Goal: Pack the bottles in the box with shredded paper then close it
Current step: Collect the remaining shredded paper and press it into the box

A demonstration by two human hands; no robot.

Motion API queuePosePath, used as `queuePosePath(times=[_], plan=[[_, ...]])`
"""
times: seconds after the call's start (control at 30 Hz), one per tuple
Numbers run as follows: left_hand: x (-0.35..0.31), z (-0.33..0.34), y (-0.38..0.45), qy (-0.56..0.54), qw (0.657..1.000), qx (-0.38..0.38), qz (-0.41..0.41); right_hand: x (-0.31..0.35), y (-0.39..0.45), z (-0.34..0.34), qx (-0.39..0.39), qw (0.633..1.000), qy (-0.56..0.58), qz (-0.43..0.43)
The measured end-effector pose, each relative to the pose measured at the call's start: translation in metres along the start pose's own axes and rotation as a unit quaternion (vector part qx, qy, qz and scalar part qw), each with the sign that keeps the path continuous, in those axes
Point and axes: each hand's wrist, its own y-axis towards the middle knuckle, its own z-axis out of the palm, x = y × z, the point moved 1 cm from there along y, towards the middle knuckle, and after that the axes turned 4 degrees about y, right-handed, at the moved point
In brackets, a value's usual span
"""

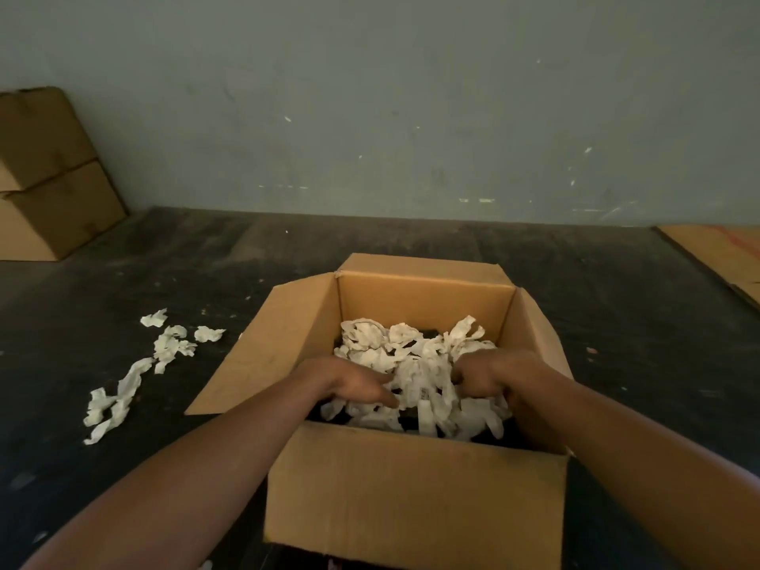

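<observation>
An open cardboard box (415, 503) stands on the dark floor with all its flaps up. White shredded paper (415, 355) fills it, and dark shapes show beneath the paper; no bottle is plainly visible. Both of my hands are inside the box on top of the paper. My left hand (353, 384) lies on the left side of the pile, fingers stretched toward the middle and pressing the paper. My right hand (489, 376) is on the right side, its fingers curled down into the shredded paper and gripping a clump.
Loose strips of shredded paper (135, 372) lie scattered on the floor left of the box. Two stacked closed cartons (49, 174) stand at the far left against the wall. A flat sheet of cardboard (724, 253) lies at the far right.
</observation>
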Motion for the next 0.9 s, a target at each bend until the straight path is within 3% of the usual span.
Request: queuePosePath(times=[0.07, 0.17, 0.27, 0.4, 0.57, 0.73, 0.9], plan=[[-0.002, -0.01, -0.011, -0.038, 0.999, 0.008, 0.003, 0.006, -0.002, -0.017, -0.049, 0.999, 0.014, 0.013], [-0.002, -0.023, -0.028, -0.037, 0.986, -0.155, 0.045, 0.021, -0.009, -0.035, -0.144, 0.988, 0.042, 0.027], [0.014, -0.025, -0.044, -0.12, 0.924, -0.352, 0.09, 0.048, -0.014, -0.037, -0.204, 0.975, 0.081, 0.02], [0.057, -0.016, -0.077, -0.116, 0.854, -0.496, 0.104, 0.105, -0.02, -0.031, -0.255, 0.959, 0.122, 0.008], [0.149, 0.016, -0.12, -0.152, 0.853, -0.486, 0.117, 0.2, -0.02, -0.017, -0.278, 0.949, 0.146, -0.02], [0.238, 0.05, -0.156, -0.24, 0.822, -0.507, 0.097, 0.303, -0.017, -0.003, -0.3, 0.941, 0.151, -0.049], [0.312, 0.083, -0.19, -0.223, 0.843, -0.484, 0.07, 0.385, -0.01, 0.017, -0.283, 0.943, 0.159, -0.071]])
